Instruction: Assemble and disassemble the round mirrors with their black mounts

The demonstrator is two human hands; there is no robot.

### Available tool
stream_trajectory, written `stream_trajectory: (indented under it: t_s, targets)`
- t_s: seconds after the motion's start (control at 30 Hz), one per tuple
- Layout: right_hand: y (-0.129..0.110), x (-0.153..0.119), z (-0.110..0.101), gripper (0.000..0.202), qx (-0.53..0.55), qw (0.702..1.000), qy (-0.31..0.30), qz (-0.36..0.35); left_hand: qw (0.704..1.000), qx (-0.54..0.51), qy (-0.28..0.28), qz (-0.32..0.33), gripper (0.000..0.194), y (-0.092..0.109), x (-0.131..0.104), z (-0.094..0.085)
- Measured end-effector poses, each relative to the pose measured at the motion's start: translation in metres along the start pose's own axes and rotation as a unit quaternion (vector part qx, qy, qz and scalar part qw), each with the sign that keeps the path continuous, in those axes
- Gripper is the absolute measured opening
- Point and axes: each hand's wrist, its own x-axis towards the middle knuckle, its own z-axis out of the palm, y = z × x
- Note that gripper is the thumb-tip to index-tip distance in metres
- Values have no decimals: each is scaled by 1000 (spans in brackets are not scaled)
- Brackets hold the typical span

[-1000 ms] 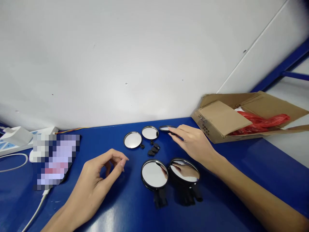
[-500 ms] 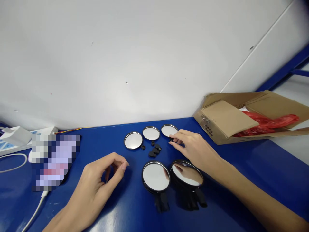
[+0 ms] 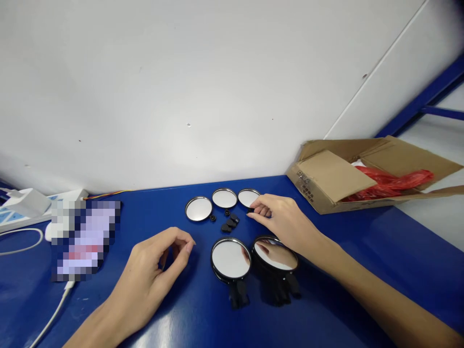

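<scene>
Right hand (image 3: pixel 282 212): over by the counter's (image 3: pixel 311 309) back edge, thumb and fingers closed round a black bit (image 3: pixel 250 210) at the near rim of the right mirror (image 3: pixel 248 197); can't tell from here if it's gripped or just touched. That mirror lies flat, right end of a row with the middle mirror (image 3: pixel 224 198) and left mirror (image 3: pixel 198 209), all near the back edge. Small black pieces (image 3: pixel 230 224) clustered just in front of the row.

Left hand (image 3: pixel 154 270): released, loosely curled, nothing seen in it, left of the near-left mirror (image 3: pixel 230 258). Near-right mirror (image 3: pixel 276 253) just beside that one; both farther from the back edge than the row.

Back right corner: open cardboard box (image 3: pixel 333 176), red bag (image 3: pixel 395 181) inside. Toward back left corner: power strip (image 3: pixel 72 195), pixelated phone (image 3: pixel 85 237), white cable (image 3: pixel 50 321) plugged in.
</scene>
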Motion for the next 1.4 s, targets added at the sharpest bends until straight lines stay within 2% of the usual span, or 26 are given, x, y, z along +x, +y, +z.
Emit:
stream_trajectory:
  t_s: [0.13, 0.3, 0.43, 0.53, 0.7, 0.93, 1.13, 1.4]
  targets:
    - [-3, 0, -1, 14, 0, 1000, -6, -1, 999, 6, -5, 50, 13, 4, -2, 3]
    - [-3, 1, -1, 15, -12, 1000, -11, 9, 992, 28, -59, 107, 35, 10, -6, 4]
    - [-4, 1, -1, 17, -20, 1000, -12, 16, 984, 25, -104, 146, 38, 12, -5, 7]
    - [-5, 0, -1, 21, -23, 1000, -11, 16, 979, 16, -100, 177, 34, 10, -3, 11]
    - [-5, 0, -4, 19, -21, 1000, -10, 10, 979, -13, -77, 186, 27, 3, -3, 16]
    - [-11, -1, -10, 25, -14, 999, 29, 5, 979, -28, -90, 181, 26, 6, -7, 18]
    - [-21, -7, -10, 29, 3, 996, 48, -76, 975, -18, -106, 197, 22, 6, -8, 16]
    - [-36, -11, -17, 25, 40, 980, 94, -174, 964, 29, -45, 259, 14, 11, -5, 11]
